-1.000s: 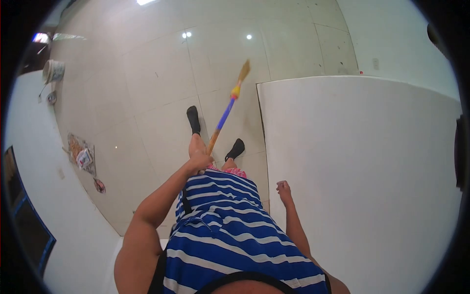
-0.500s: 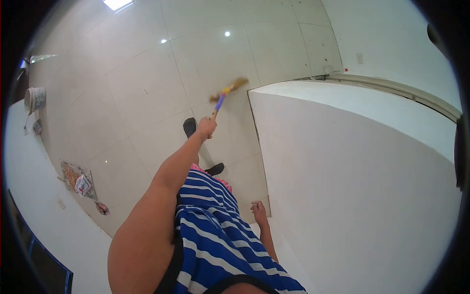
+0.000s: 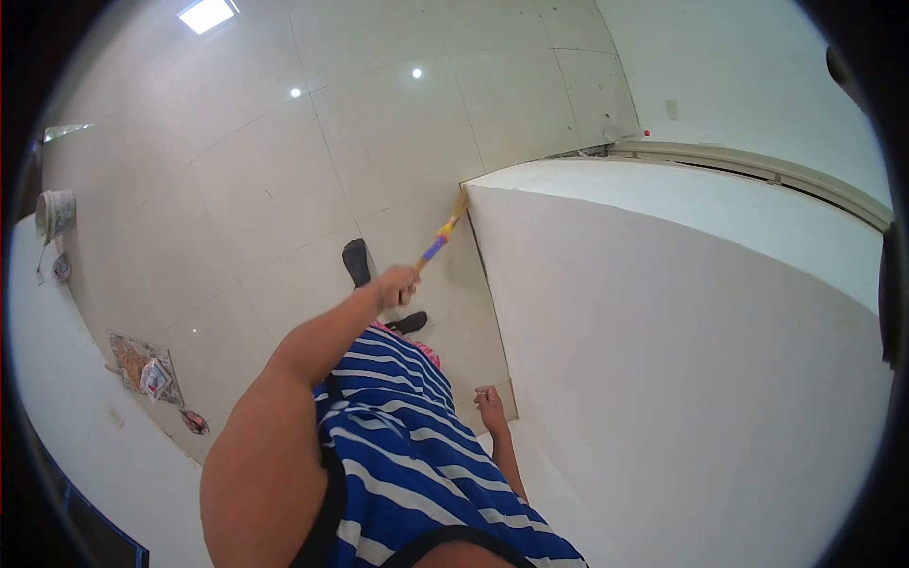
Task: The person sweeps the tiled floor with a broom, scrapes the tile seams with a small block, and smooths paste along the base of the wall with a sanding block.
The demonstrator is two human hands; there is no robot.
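My left hand is wrapped round the wooden handle of a short hand broom with purple and yellow bands. Its tan bristles reach the floor at the near corner of the low white wall. Low beside my body, close to the base of that wall, my right hand has its fingers loosely curled with nothing visible in them. Under my left hand, dark socks or shoes show on the tiles.
Glossy pale tiles cover the floor, with small dark specks toward the far right wall. A whitish bucket stands at the left wall. Nearer lies a stained mat with a small packet on it. A clear bottle lies beyond the low wall.
My left hand has drawn back slightly toward me. The broom has swung right, its bristles going from open floor to the wall's corner. My right hand stays by my side.
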